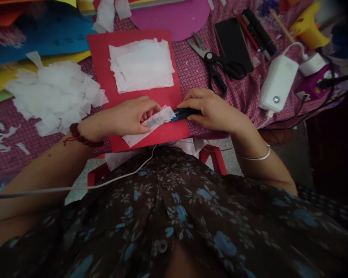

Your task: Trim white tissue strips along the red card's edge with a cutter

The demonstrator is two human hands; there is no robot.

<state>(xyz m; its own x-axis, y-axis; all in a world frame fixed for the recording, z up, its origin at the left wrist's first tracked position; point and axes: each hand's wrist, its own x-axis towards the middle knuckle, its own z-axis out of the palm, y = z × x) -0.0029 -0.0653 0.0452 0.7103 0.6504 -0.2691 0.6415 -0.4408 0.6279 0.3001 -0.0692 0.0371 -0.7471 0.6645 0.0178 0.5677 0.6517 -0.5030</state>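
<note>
My left hand [136, 114] pinches a folded strip of thin white paper [155, 120], which slants across the lower part of a red sheet [100, 69]. From the other side my right hand [210, 110] grips a small dark blue stapler [183, 114]. The stapler's front end meets the right end of the strip. Farther up the red sheet lies a stack of white paper [142, 65] with ragged edges.
A heap of white paper pieces [58, 92] lies to the left, near coloured sheets [55, 31]. On the right are scissors [213, 61], a black phone [233, 44], markers [258, 34] and a white power bank [279, 82] with cables. A white cord [116, 177] crosses before my body.
</note>
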